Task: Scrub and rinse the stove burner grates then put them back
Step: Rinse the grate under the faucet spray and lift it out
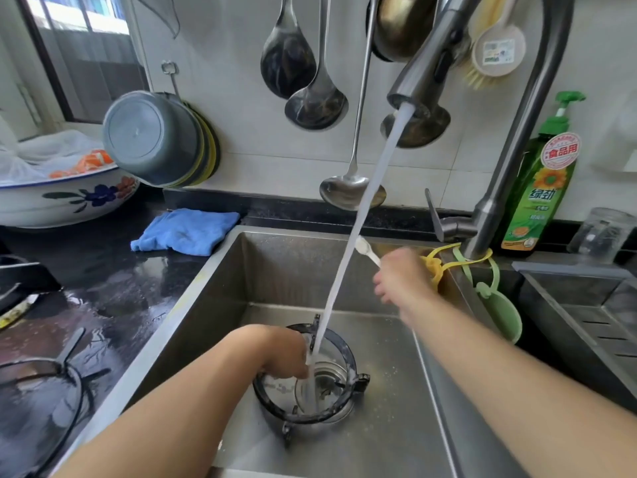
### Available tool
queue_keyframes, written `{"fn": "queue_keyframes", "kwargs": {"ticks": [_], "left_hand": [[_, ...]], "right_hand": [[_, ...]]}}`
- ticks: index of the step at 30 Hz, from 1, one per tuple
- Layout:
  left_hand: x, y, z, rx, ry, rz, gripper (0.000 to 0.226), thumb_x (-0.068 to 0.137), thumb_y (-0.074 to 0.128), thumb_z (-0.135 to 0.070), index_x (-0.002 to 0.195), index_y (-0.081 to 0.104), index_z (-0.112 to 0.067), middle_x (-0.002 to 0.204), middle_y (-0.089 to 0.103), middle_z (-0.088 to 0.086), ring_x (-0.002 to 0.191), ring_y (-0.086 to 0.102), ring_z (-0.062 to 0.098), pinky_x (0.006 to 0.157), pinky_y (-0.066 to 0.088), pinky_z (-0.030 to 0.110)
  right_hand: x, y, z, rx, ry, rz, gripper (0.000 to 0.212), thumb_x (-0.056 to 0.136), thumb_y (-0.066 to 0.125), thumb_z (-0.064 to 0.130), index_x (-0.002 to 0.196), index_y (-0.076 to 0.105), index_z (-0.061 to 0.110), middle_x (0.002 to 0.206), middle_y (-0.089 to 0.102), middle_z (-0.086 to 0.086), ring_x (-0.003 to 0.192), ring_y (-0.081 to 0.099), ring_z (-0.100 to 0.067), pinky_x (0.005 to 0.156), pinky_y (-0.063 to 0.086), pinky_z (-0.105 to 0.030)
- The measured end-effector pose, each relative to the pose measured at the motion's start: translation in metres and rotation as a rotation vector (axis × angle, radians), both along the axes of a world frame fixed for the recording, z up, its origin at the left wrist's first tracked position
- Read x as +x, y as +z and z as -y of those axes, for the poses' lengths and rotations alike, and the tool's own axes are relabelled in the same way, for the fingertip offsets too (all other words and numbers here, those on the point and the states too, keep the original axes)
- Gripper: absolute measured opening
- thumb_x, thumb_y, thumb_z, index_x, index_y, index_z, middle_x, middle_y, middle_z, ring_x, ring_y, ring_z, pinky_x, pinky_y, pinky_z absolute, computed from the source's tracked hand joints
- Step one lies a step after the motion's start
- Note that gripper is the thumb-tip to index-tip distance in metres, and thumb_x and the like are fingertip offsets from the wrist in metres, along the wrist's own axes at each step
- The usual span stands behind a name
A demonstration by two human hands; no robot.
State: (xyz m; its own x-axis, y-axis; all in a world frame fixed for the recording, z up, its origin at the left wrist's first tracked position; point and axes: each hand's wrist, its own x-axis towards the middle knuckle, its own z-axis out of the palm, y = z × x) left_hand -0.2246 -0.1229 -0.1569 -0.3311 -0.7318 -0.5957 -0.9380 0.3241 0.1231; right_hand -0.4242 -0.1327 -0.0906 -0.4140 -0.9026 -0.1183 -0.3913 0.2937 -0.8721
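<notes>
Left hand (282, 353) hides grate (306, 384) rim; right hand (401, 281) blurred.

1. A steel sink (275, 270) fills the centre; a round dark grate (339, 405) lies over its drain.
2. The left hand (279, 353) grips the grate's rim at 9 o'clock.
3. Water (358, 215) runs from the tap (424, 81) at 1 o'clock into the grate's middle.
4. The right hand (403, 281), blurred, holds a white brush (367, 250) above the sink at 2 o'clock.
5. A blue cloth (186, 231) lies at 10 o'clock, a green soap bottle (541, 181) at 2 o'clock.
</notes>
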Motion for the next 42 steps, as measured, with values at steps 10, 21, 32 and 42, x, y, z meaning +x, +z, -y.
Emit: {"fn": "queue_keyframes", "kwargs": {"ticks": [10, 21, 32, 42], "left_hand": [[0.017, -0.016, 0.005, 0.442, 0.363, -0.439, 0.017, 0.098, 0.058, -0.012, 0.111, 0.062, -0.002, 0.098, 0.073, 0.012, 0.085, 0.073, 0.024, 0.073, 0.061, 0.029], [0.021, -0.005, -0.003, 0.577, 0.542, -0.818, 0.023, 0.098, 0.046, 0.008, 0.098, 0.066, -0.003, 0.086, 0.075, 0.014, 0.080, 0.075, 0.024, 0.076, 0.062, 0.033], [-0.053, -0.020, -0.020, 0.153, 0.311, -0.321, 0.020, 0.104, 0.051, -0.013, 0.108, 0.066, 0.000, 0.104, 0.073, 0.015, 0.077, 0.069, 0.022, 0.067, 0.054, 0.033], [-0.013, 0.012, -0.027, 0.467, 1.118, -0.698, 0.036, 0.100, 0.033, -0.011, 0.074, 0.057, -0.010, 0.059, 0.060, 0.003, 0.035, 0.046, 0.012, 0.042, 0.043, 0.017]], "right_hand": [[0.083, -0.060, -0.028, 0.443, 0.370, 0.778, 0.027, 0.103, 0.040, -0.005, 0.082, 0.054, 0.005, 0.059, 0.047, -0.003, 0.047, 0.042, -0.006, 0.038, 0.037, -0.011], [0.066, -0.062, -0.040, 0.496, 0.495, 0.721, 0.022, 0.102, 0.039, -0.007, 0.103, 0.059, 0.001, 0.070, 0.062, -0.010, 0.058, 0.059, -0.014, 0.049, 0.054, -0.021], [0.036, -0.071, -0.030, 0.564, 0.279, 0.413, 0.023, 0.097, 0.047, 0.008, 0.076, 0.057, 0.011, 0.075, 0.058, -0.008, 0.066, 0.057, -0.022, 0.067, 0.053, -0.035], [0.100, -0.068, -0.036, 0.341, 0.268, 0.504, 0.017, 0.094, 0.059, 0.022, 0.083, 0.065, 0.010, 0.078, 0.069, -0.015, 0.072, 0.068, -0.031, 0.065, 0.059, -0.039]]}}
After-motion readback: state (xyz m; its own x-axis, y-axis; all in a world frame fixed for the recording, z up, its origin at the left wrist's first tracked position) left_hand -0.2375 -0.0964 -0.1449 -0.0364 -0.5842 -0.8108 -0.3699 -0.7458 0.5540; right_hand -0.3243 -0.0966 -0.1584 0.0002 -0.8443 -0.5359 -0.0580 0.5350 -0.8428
